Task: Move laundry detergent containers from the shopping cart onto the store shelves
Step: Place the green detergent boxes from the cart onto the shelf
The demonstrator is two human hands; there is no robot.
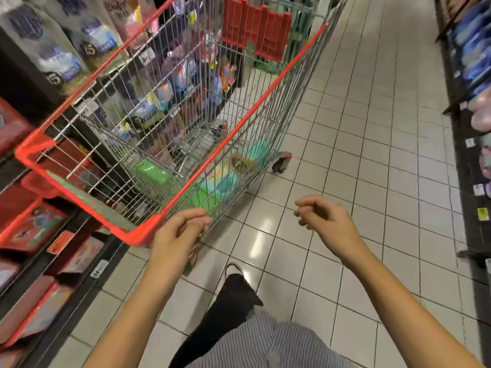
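A wire shopping cart [79, 187] with a red rim stands in the aisle ahead of me, tight against the left shelves. At its bottom lie green and teal detergent containers [151, 172], [220, 181], seen through the mesh. My left hand [178, 235] hovers at the cart's near right corner, fingers loosely bent, holding nothing. Out to the right, over the floor tiles, my right hand [322, 219] hangs in the air with loosely curled fingers and is empty too.
The left shelves [34, 235] hold red detergent packs low down and grey-and-blue pouches [58, 54] higher up. Blue and pink packs fill the shelves on the right [475, 62]. A red plastic crate [255, 30] sits beyond the cart. White tiled floor [372, 128] runs between.
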